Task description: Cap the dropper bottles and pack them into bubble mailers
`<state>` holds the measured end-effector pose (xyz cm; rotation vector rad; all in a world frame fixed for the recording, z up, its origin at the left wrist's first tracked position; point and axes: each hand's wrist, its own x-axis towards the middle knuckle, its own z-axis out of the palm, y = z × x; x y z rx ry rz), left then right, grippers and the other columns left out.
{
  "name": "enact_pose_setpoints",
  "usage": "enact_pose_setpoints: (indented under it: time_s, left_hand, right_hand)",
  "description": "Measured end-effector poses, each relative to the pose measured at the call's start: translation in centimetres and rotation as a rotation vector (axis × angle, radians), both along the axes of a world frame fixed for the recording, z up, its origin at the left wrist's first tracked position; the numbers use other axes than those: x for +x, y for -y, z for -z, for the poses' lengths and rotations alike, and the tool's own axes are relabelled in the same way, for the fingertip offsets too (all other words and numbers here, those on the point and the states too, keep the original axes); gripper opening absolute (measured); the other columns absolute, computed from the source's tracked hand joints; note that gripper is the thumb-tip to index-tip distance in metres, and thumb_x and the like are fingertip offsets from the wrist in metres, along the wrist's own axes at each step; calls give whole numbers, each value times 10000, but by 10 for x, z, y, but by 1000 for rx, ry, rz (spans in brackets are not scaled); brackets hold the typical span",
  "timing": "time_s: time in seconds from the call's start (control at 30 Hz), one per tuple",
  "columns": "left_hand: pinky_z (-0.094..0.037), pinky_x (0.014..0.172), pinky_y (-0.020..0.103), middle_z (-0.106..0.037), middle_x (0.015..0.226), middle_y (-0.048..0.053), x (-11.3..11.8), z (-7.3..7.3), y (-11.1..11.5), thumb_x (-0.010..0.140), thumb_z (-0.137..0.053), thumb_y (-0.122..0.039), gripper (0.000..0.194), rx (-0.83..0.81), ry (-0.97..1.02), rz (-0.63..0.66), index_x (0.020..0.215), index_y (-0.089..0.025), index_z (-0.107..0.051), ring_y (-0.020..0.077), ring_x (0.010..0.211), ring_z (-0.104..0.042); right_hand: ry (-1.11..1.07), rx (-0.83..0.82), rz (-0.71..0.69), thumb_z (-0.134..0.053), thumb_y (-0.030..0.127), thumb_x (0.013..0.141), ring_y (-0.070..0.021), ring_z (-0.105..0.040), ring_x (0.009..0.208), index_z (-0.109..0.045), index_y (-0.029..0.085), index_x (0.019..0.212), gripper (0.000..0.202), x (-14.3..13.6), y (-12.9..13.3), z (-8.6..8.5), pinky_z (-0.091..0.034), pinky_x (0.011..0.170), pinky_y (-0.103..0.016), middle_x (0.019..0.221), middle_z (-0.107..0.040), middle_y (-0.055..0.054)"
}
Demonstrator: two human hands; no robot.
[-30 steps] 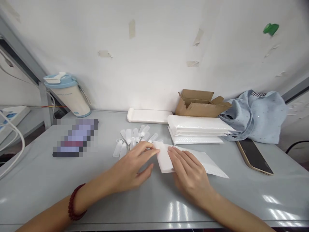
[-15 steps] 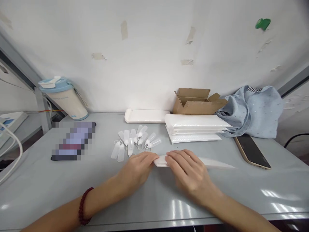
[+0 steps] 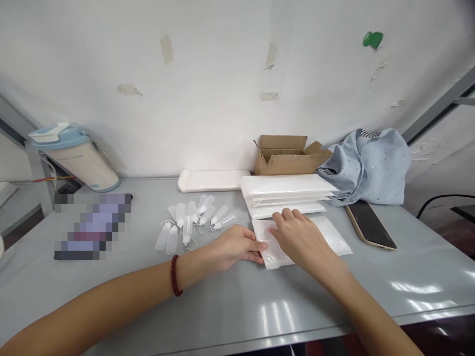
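A white padded envelope [image 3: 336, 236] lies flat on the grey table in front of me. My left hand [image 3: 237, 245] pinches its left edge, thumb on top. Over the middle of the envelope rests my right hand [image 3: 302, 237], fingers curled and thumb touching the surface; anything between those fingers is hidden. To the left of my left hand, several small translucent squeeze bottles [image 3: 187, 230] with thin loops are spread in a loose cluster. A stack of white padded envelopes [image 3: 289, 188] sits just behind the one under my hands.
Along the wall are a flat white pack [image 3: 215, 180], an open cardboard box [image 3: 293, 163] and a light-blue cloth bag [image 3: 382, 168]. A dark-screened phone [image 3: 371, 225] lies at right. On the left are a blurred-out phone [image 3: 94, 225] and a blue-lidded tumbler [image 3: 81, 160].
The envelope, earlier held up edge-on between both hands, now lies flat on the table. My left hand has shifted right to its edge; my right hand now rests over it. The view has turned slightly right.
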<state>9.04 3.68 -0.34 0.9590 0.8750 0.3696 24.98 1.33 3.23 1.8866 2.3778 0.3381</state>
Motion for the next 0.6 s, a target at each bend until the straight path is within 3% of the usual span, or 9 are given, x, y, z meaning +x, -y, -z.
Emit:
enact_pose_setpoints:
  time_s: [0.17, 0.27, 0.33, 0.4, 0.5, 0.6]
  left_hand:
    - [-491, 945, 339, -724, 818, 77, 7, 2, -5, 731, -683, -177, 75, -17, 71, 48, 741, -104, -691, 190, 863, -681]
    - [-477, 969, 322, -729, 914, 93, 4, -1, -2, 789, -615, -183, 126, 12, 113, 92, 834, -100, -699, 192, 925, -675]
    - [-518, 906, 311, -731, 928, 106, -3, -6, 0, 843, -556, -245, 207, 215, 3, 150, 886, -97, -694, 194, 896, -689]
    - [-569, 763, 288, -740, 860, 99, -15, -12, -2, 886, -482, -319, 294, 581, -277, 184, 899, -107, -685, 185, 777, -711]
    - [-562, 640, 311, -729, 796, 95, -42, -23, -22, 878, -455, -299, 266, 793, -514, 62, 896, -111, -642, 195, 665, -697]
    - [-492, 812, 411, -691, 959, 118, -71, -34, -61, 867, -421, -264, 240, 1052, -735, -84, 951, -141, -610, 263, 925, -639]
  right_hand:
    - [39, -153, 180, -497, 189, 902, -282, -641, 803, -573, 117, 973, 126, 10, -5, -9, -403, 560, -305, 881, -618, -122]
    - [33, -176, 209, -508, 189, 899, -269, -647, 803, -558, 124, 987, 120, 12, -7, -11, -383, 530, -285, 898, -614, -118]
    - [30, -181, 198, -521, 190, 894, -266, -649, 807, -551, 126, 987, 117, 12, -8, -10, -375, 527, -280, 897, -615, -115]
    - [27, -180, 185, -528, 184, 889, -265, -653, 797, -548, 129, 972, 102, 12, -8, -8, -362, 516, -275, 880, -618, -110]
    - [27, -162, 180, -518, 179, 888, -256, -658, 736, -544, 137, 934, 67, 10, -7, -7, -328, 482, -267, 855, -622, -104]
    - [23, -138, 176, -504, 193, 895, -241, -658, 691, -541, 138, 922, 71, 7, -6, -7, -303, 468, -263, 847, -630, -107]
